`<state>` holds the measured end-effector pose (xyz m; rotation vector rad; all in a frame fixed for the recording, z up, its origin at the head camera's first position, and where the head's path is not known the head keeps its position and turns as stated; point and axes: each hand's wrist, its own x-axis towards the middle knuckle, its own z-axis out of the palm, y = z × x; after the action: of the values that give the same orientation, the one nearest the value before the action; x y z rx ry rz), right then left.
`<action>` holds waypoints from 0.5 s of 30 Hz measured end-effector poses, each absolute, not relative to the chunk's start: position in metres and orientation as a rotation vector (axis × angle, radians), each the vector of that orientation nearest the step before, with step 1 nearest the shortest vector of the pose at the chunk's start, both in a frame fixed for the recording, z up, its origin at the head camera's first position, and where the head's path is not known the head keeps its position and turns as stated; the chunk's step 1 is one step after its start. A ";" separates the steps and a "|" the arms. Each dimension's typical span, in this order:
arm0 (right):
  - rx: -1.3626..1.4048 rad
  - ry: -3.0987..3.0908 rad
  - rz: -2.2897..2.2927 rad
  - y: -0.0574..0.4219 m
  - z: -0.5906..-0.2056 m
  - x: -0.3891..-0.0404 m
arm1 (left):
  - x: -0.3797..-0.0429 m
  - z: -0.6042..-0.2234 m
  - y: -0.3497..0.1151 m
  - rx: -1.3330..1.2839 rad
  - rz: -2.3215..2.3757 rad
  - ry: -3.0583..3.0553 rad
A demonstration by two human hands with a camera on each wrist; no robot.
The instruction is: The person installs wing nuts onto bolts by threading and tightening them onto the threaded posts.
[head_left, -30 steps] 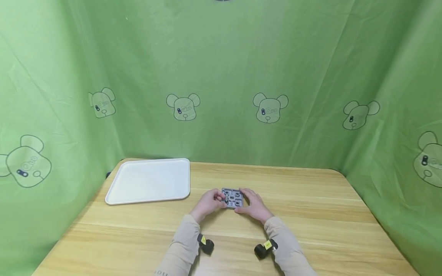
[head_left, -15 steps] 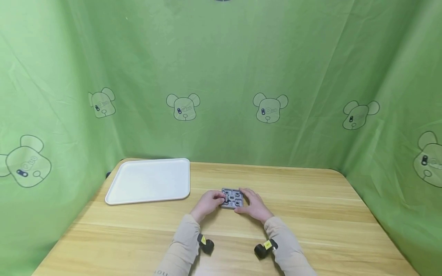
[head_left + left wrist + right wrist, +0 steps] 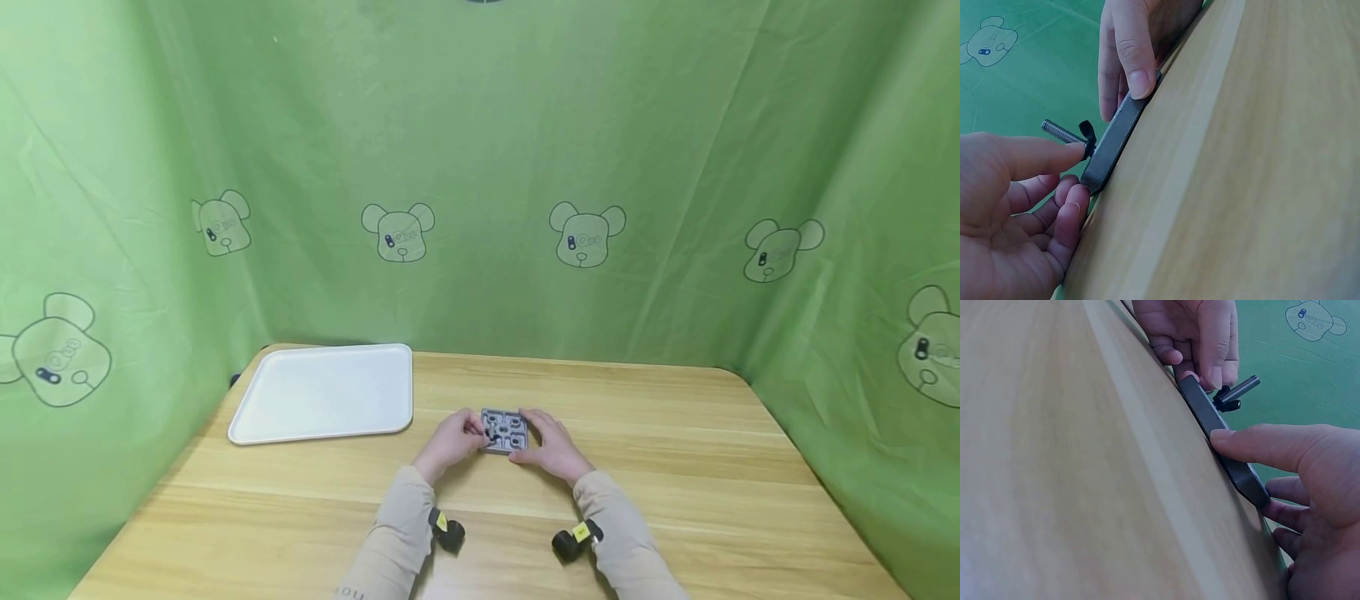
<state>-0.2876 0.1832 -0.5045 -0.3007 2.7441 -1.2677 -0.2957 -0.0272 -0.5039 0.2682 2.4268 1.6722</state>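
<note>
A small square grey metal plate with holes and recesses lies flat on the wooden table, between both hands. In the wrist views a threaded bolt stands up from its left part, with a black wing nut low on the thread, close over the plate. My left hand is at this wing nut, the thumb tip against it and the other fingers curled by the plate's left corner. My right hand grips the plate's right side, its thumb on the near edge and its fingers round the far side.
A white rectangular tray lies on the table at the back left. Green curtains printed with bear heads enclose the table at the back and both sides. Black wrist cameras hang at both sleeves.
My left fingers close together at the wing nut half a second ago, then spread apart again in a small turning motion. The right hand and the plate stay in place.
</note>
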 end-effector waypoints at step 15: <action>-0.326 2.762 -1.256 0.183 -0.505 -0.288 | -0.296 -0.503 -0.028 0.317 1.619 2.458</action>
<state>-0.2880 0.1835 -0.5052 -0.3257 2.7620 -1.2557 -0.2956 -0.0281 -0.5027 0.3168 2.4582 1.6187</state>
